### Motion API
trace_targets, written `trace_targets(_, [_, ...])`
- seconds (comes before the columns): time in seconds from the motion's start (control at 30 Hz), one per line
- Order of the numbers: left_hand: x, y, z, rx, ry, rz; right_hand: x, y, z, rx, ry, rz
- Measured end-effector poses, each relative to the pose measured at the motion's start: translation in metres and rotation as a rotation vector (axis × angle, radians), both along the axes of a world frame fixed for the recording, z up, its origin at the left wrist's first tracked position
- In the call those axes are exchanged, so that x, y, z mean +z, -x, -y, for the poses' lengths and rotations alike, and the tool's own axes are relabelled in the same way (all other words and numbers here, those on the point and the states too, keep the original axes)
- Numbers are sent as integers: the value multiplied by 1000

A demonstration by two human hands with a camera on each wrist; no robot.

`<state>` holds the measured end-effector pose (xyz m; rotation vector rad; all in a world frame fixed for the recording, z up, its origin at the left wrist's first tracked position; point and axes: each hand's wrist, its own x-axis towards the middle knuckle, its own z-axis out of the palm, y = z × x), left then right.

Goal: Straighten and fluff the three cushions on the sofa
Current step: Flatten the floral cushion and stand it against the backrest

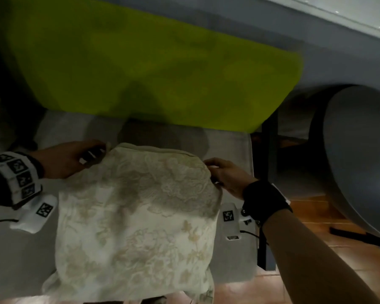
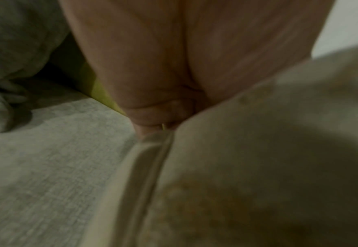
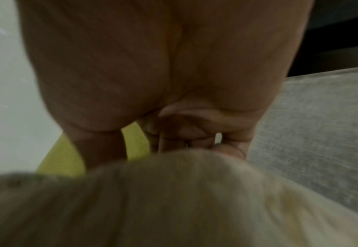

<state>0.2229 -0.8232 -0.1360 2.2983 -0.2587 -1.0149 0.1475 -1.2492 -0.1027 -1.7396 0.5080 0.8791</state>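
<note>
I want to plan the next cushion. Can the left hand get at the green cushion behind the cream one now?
Probably not at once: the left hand grips a far corner of the cream cushion. The green cushion stands just beyond, nothing between, so after letting go it looks reachable.

Two hands on a cream cushion over a grey sofa seat

A cream floral-patterned cushion (image 1: 138, 218) lies on the grey sofa seat (image 1: 20, 255); the left hand (image 1: 68, 160) grips its far left corner, and the right hand (image 1: 227, 177), fingers curled, holds its far right corner. Both wrists wear bands, the left one with black-and-white markers. Behind stands a lime-green back cushion (image 1: 140, 69). A grey rounded object (image 1: 360, 154) sits right, over wood-toned floor (image 1: 312, 218).
</note>
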Motion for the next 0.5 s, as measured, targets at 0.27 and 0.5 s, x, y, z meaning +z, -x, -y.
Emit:
trace_targets(0.27, [16, 18, -6, 14, 110, 236, 25, -17, 38, 239, 280, 370])
trace_targets(0.5, [14, 27, -1, 47, 71, 297, 17, 8, 16, 443, 141, 130])
